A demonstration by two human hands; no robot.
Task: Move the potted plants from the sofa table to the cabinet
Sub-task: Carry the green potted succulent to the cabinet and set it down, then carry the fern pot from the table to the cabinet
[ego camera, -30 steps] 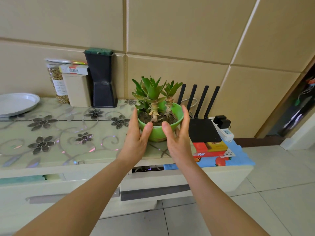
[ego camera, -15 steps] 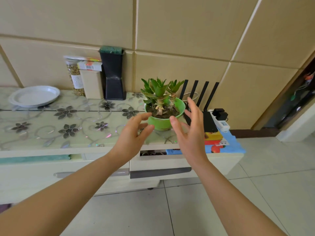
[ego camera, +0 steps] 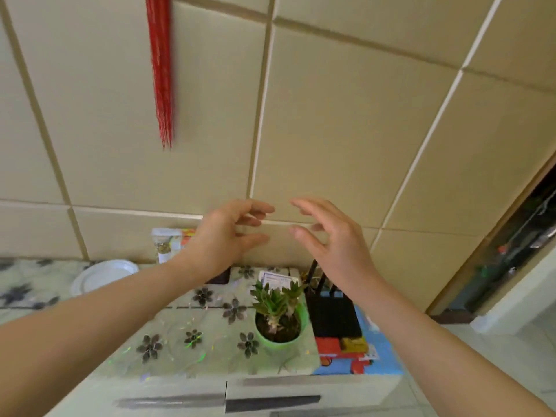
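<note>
On the floral-topped cabinet bench (ego camera: pixel 90 320) stands the small green plastic potted succulent (ego camera: pixel 279 323), light but tippy; take its rim. Left hand (ego camera: pixel 222 236) and right hand (ego camera: pixel 334 239) hover above, grips wide, empty.

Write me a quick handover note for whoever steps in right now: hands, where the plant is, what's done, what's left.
Left hand: open, empty, raised in front of the wall.
Right hand: open, empty, raised beside it.
Potted plant: upright in its green pot on the cabinet top, near the front edge, just left of the black router. Neither hand touches it.
Done: this plant is set down on the cabinet.
Left: the sofa table is out of view, so I cannot tell whether other plants wait there; check and fetch any.
</note>
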